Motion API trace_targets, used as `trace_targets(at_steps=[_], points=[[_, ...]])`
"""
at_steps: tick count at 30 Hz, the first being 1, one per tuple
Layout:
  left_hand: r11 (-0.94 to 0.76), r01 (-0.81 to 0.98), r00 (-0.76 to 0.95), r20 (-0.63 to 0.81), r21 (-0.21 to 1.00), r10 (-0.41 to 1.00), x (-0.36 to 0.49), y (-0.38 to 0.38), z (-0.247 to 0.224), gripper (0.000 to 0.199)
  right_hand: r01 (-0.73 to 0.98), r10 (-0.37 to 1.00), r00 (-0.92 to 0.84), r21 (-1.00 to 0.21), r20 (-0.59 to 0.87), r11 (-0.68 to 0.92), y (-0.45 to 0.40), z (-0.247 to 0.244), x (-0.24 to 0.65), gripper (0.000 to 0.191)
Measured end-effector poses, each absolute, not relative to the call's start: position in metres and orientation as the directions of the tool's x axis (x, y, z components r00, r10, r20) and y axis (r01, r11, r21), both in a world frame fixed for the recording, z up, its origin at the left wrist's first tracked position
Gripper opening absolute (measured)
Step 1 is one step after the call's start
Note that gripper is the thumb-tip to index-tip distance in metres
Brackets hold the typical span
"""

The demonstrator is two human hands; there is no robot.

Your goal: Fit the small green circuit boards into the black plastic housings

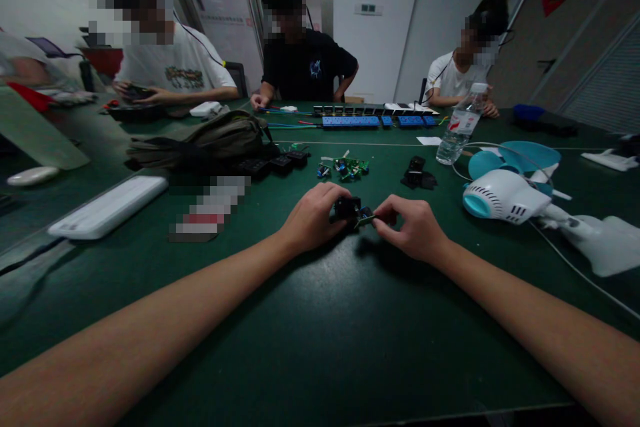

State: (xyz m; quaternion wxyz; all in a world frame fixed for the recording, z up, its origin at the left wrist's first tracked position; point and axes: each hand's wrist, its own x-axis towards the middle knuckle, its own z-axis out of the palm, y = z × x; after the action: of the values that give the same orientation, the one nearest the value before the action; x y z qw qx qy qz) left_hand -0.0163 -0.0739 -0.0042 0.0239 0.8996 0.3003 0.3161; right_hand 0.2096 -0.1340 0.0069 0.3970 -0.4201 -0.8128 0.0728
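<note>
My left hand (pixel 317 217) is closed around a small black plastic housing (pixel 349 207), just above the green table. Between the thumb and fingertips of my right hand (pixel 413 227) is the edge of a small green circuit board (pixel 367 219) with dark parts on it. Board and housing meet or nearly meet; whether they are joined I cannot tell. Beyond my hands lies a pile of green circuit boards (pixel 351 168) with small components. Black plastic pieces (pixel 419 173) lie to its right, and several black housings (pixel 280 163) sit to its left.
A dark bag (pixel 205 143), a white device (pixel 113 207) with a cable and a partly blurred packet (pixel 210 210) are on the left. To the right stand a water bottle (pixel 460 123) and a white-and-blue fan (pixel 510 193). Blue connector strips (pixel 353 121) lie farther back, where several people sit.
</note>
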Motion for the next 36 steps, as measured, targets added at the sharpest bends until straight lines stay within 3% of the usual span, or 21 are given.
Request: trace_targets(at_steps=[6, 13, 36], points=[[-0.898, 0.426, 0.709, 0.575, 0.113, 0.409, -0.0144, -0.0778, -0.0040, 0.032, 0.601, 0.618, -0.447, -0.294, 0.647, 0.743, -0.1336, 0.0030, 0.2080, 0.006], [-0.910, 0.414, 0.739, 0.569, 0.041, 0.361, -0.0137, -0.0790, -0.0035, 0.031, 0.603, 0.551, -0.472, -0.204, 0.688, 0.771, -0.1343, 0.0043, 0.2069, 0.009], [-0.931, 0.362, 0.785, 0.527, 0.035, 0.325, -0.0143, -0.0794, -0.0045, 0.037, 0.607, 0.568, -0.473, -0.218, 0.674, 0.765, -0.1339, 0.0036, 0.2069, 0.010]])
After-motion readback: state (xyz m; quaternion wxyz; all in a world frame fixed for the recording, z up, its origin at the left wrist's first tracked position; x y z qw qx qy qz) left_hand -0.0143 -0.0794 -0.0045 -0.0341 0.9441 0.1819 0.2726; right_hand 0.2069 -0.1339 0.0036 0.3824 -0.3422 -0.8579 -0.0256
